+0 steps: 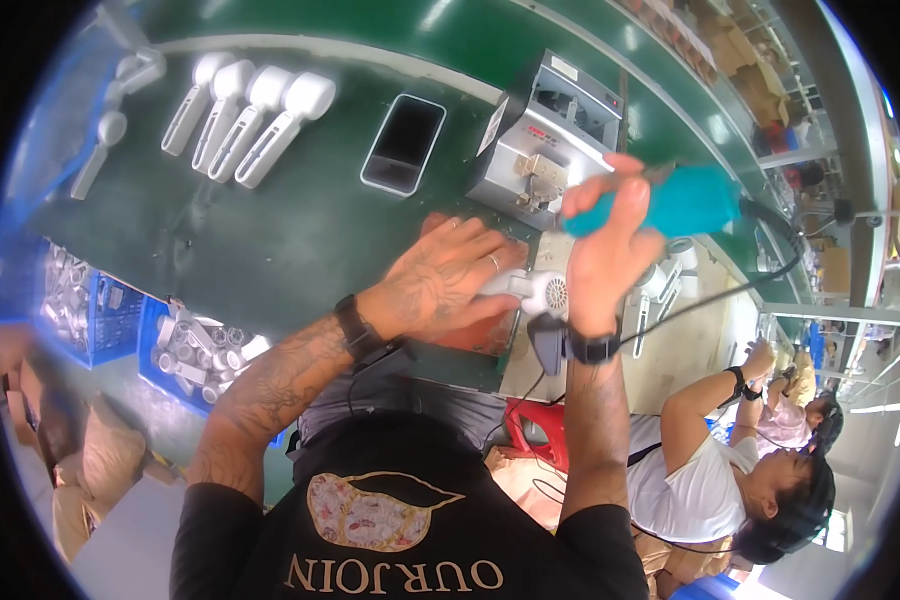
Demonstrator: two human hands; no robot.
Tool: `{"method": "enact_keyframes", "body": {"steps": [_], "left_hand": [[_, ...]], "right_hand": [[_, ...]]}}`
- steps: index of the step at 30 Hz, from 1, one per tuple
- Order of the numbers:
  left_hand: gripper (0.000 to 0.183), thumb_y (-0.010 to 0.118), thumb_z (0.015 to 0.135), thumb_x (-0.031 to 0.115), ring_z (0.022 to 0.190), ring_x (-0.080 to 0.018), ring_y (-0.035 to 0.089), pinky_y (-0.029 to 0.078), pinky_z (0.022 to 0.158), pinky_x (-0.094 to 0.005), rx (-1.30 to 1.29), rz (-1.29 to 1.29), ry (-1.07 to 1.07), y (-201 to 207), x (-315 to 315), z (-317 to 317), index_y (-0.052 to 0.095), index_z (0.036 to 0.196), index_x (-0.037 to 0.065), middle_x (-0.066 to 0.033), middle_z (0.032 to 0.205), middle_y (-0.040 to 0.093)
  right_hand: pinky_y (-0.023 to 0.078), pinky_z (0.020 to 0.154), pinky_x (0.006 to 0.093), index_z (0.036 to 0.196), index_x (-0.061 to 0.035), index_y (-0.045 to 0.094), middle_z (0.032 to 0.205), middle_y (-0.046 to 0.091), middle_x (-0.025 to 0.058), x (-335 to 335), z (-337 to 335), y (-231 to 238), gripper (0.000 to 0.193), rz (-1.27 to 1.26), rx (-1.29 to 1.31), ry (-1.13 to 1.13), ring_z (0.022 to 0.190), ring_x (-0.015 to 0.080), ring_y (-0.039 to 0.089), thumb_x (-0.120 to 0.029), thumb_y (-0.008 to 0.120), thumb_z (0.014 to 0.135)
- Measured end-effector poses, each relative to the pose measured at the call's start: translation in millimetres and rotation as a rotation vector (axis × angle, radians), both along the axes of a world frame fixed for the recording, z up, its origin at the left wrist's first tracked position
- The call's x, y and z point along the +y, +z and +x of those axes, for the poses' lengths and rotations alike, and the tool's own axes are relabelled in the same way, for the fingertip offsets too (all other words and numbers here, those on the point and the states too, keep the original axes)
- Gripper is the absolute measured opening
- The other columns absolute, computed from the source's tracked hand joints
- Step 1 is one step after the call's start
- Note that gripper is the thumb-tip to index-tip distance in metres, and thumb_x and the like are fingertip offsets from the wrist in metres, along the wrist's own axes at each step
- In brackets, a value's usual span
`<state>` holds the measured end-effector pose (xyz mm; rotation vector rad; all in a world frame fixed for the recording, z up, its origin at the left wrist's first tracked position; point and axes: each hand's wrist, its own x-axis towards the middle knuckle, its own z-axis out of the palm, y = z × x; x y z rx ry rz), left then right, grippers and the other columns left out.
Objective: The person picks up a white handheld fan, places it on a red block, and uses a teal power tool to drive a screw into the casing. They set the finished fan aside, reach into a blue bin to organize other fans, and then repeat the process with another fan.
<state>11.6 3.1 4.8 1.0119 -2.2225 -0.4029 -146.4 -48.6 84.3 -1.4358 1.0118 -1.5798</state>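
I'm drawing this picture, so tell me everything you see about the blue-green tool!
The blue-green tool is thick, rounded, slightly blurry and looks plastic. It lies roughly sideways in the right hand, which partly covers it, held up off the bench. A dark cord leaves its right end. I can't see its tip.

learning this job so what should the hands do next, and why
Probably ease the teal tool nearer the grey machine, with the white part held steady: the right hand holds the tool with its nose toward the machine, while the left hand holds that part.
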Motion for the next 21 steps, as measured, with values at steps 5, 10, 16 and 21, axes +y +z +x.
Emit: {"method": "enact_keyframes", "body": {"steps": [5, 10, 16, 21], "left_hand": [[0.044, 0.069, 0.089, 0.034, 0.101, -0.0283, 0.054, 0.044, 0.090, -0.0406, 0.069, -0.018, -0.038, 3.5, 1.6, 1.8, 0.060, 0.122, 0.005, -0.0090, 0.109, 0.060], [0.044, 0.069, 0.088, 0.032, 0.098, -0.0292, 0.055, 0.045, 0.088, -0.0415, 0.089, -0.047, -0.046, 1.2, 1.3, 0.7, 0.061, 0.122, 0.006, -0.0088, 0.108, 0.060], [0.040, 0.071, 0.086, 0.026, 0.103, -0.0286, 0.057, 0.047, 0.092, -0.0423, 0.072, 0.068, -0.028, -4.8, -0.4, 3.8, 0.066, 0.123, 0.012, -0.0080, 0.116, 0.062], [0.042, 0.068, 0.089, 0.026, 0.101, -0.0314, 0.055, 0.045, 0.089, -0.0440, 0.067, 0.019, -0.051, 2.0, -2.9, 1.2, 0.061, 0.127, 0.008, -0.0108, 0.112, 0.060]], "right_hand": [[0.047, 0.061, 0.0301, 0.106, 0.0017, 0.057, 0.072, 0.057, 0.0055, -36.2, 7.2, -13.5, 0.036, -0.149, 0.063, -0.060, 0.065, 0.0163, 0.058, -0.034, 0.052, 0.107], [0.047, 0.059, 0.0302, 0.104, 0.0007, 0.056, 0.072, 0.057, 0.0054, -34.3, 7.8, -21.1, 0.034, -0.163, -0.012, -0.001, 0.064, 0.0157, 0.058, -0.032, 0.052, 0.108], [0.047, 0.060, 0.0328, 0.104, 0.0019, 0.056, 0.070, 0.056, 0.0068, 3.8, 3.9, -8.9, 0.038, 0.043, 0.100, 0.007, 0.063, 0.0178, 0.056, -0.036, 0.055, 0.106], [0.047, 0.061, 0.0348, 0.110, 0.0035, 0.053, 0.070, 0.056, 0.0091, 53.8, -25.9, -3.7, 0.052, 0.043, -0.048, 0.095, 0.062, 0.0203, 0.054, -0.048, 0.059, 0.101]]}}
